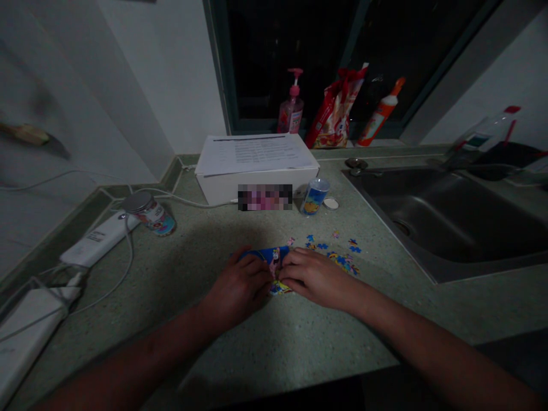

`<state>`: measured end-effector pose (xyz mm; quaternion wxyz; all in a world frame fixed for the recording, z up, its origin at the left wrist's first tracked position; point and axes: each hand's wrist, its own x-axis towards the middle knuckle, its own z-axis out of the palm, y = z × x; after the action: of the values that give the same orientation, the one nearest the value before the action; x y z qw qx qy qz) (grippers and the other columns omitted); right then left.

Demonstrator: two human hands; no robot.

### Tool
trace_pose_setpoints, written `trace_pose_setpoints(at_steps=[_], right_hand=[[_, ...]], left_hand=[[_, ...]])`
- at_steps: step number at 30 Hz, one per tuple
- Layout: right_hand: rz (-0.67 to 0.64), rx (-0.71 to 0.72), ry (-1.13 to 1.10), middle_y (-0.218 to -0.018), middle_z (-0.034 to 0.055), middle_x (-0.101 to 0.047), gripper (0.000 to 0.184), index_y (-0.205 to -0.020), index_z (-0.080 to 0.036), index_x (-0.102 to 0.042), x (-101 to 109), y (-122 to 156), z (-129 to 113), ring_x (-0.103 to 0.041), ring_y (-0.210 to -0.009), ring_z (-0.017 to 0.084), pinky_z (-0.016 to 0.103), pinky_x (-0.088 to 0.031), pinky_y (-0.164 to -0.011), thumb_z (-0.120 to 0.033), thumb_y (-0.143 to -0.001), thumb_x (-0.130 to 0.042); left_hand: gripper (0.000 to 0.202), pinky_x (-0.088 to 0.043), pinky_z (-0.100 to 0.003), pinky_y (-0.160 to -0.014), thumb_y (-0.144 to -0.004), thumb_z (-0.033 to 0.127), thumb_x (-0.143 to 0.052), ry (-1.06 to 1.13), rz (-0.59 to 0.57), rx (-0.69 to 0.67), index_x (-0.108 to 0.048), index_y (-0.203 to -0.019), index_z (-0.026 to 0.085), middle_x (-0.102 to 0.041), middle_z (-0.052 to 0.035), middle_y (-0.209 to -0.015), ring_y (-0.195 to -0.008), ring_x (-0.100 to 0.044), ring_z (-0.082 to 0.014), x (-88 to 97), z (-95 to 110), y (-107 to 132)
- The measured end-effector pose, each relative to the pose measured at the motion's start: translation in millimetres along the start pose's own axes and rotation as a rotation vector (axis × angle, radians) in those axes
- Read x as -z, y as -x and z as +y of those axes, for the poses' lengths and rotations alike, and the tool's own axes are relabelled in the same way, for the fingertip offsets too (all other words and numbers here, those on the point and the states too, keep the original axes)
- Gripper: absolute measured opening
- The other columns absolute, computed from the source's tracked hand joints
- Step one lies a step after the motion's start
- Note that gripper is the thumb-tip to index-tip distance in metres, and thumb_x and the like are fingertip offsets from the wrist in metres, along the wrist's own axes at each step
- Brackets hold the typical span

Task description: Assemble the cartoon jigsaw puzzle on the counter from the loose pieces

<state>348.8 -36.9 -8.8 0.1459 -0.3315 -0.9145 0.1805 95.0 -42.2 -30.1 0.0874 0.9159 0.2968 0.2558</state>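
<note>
A partly joined jigsaw puzzle [266, 253], blue along its top with a cartoon figure and yellow below, lies flat on the counter. My left hand [242, 281] covers its left side, the fingers bent and pressed onto the pieces. From the right, my right hand [315, 277] curls its fingers over the puzzle's other side, fingertips close to the left hand's. Both hands hide much of the picture. Loose puzzle pieces [342, 261] form a small pile just beyond my right hand, and several more are scattered above it.
An open blue can [314, 197] stands beside its round lid [331, 204]. Behind is a white box [222, 185] with a printed sheet on top. A jar [154, 216], white power banks [100, 238] and cables lie at left. The metal sink [432, 273] is at right.
</note>
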Motion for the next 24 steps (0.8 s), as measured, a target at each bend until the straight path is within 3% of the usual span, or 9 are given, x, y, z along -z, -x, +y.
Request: trace_pose_setpoints(at_steps=[24], right_hand=[[0.017, -0.002, 0.056, -0.104, 0.0070, -0.074, 0.011, -0.105, -0.021, -0.080, 0.3, -1.5, -0.7, -0.067, -0.099, 0.023, 0.039, -0.052, -0.093, -0.020, -0.104, -0.069]], left_hand=[[0.011, -0.041, -0.055, -0.119, -0.101, 0.019, -0.066, -0.029, -0.041, -0.010, -0.075, -0.104, 0.024, -0.079, -0.0018, -0.101, -0.099, -0.071, -0.0237, 2.0, 0.1, 1.1]])
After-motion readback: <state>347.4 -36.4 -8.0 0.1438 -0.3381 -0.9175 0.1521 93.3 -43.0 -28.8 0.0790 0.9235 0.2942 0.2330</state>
